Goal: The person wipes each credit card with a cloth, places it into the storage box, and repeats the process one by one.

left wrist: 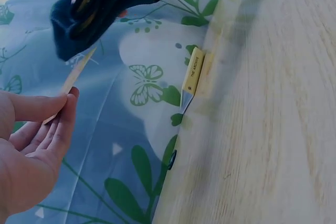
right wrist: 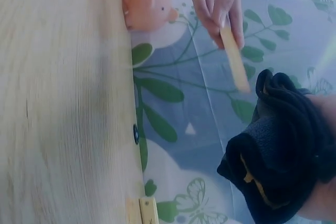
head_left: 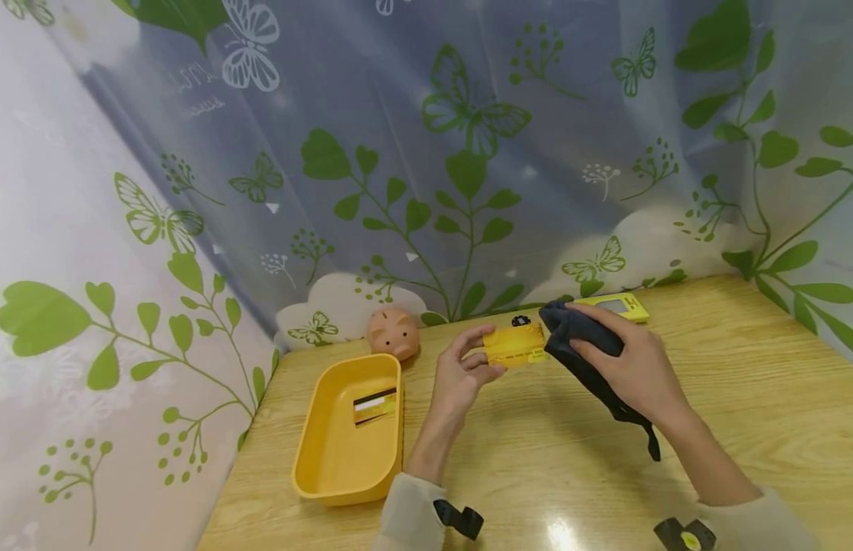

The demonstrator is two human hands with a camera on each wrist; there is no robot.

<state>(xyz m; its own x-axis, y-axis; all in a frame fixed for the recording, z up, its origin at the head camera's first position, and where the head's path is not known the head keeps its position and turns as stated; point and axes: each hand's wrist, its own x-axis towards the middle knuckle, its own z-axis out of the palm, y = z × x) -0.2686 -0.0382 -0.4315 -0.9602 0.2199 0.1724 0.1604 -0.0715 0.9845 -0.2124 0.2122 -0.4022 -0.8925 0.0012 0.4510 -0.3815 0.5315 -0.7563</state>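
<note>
My left hand [head_left: 459,373] pinches a yellow card [head_left: 513,346] by its left edge, above the table. In the left wrist view the card [left wrist: 74,80] is seen nearly edge-on between thumb and fingers. My right hand [head_left: 629,360] grips a dark fabric pouch [head_left: 583,337], bunched up, with a thin tail hanging at its lower end. In the right wrist view the pouch [right wrist: 278,145] shows folded layers and a bit of yellow inside a fold. The pouch's upper end is close to the card's right edge; the head view shows a slim gap between them.
A yellow tray [head_left: 309,451] stands left of my left hand, with a striped yellow card [head_left: 374,405] inside. Behind it sits a pink piggy bank [head_left: 393,334]. A small black object [head_left: 521,321] and a yellow flat item [head_left: 626,308] lie near the patterned curtain [head_left: 413,153].
</note>
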